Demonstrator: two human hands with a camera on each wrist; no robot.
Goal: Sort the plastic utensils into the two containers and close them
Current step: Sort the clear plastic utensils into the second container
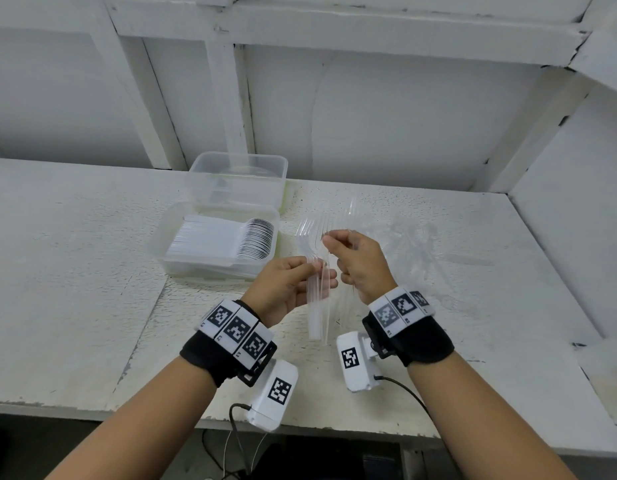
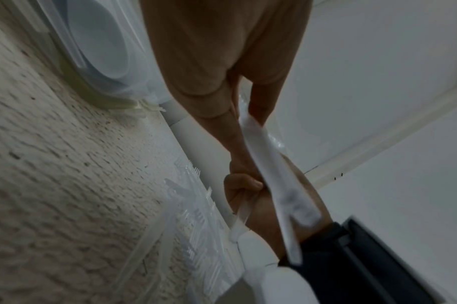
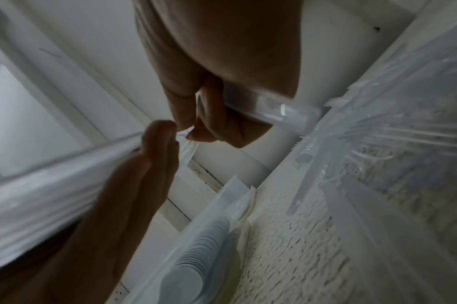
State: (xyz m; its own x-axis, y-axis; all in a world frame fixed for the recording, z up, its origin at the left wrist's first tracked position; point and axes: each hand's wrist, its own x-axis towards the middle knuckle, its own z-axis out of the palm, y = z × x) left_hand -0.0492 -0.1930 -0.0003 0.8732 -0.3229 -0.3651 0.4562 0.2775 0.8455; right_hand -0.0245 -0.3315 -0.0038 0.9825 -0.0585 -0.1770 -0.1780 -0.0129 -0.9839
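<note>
Both hands are raised over the table with clear plastic forks between them. My left hand (image 1: pixel 315 273) grips a bundle of clear forks (image 1: pixel 317 306) by the handles, tines pointing away from me. My right hand (image 1: pixel 331 239) pinches the tine end of the bundle, and its curled fingers (image 3: pixel 222 123) also hold a clear fork handle (image 3: pixel 279 112). The near container (image 1: pixel 182 261) holds a neat row of white spoons (image 1: pixel 231 240). Behind it stands a second clear container (image 1: pixel 276 164); what it holds is unclear. In the left wrist view the bundle (image 2: pixel 263 148) runs from my left fingers (image 2: pixel 258 107) down to the right hand.
Several loose clear forks (image 1: pixel 414 244) lie in a pile on the white speckled table (image 1: pixel 75 271), to the right of my hands. White wall panels stand right behind the containers. A raised ledge (image 1: pixel 559 254) borders the table on the right. Cables hang below the front edge.
</note>
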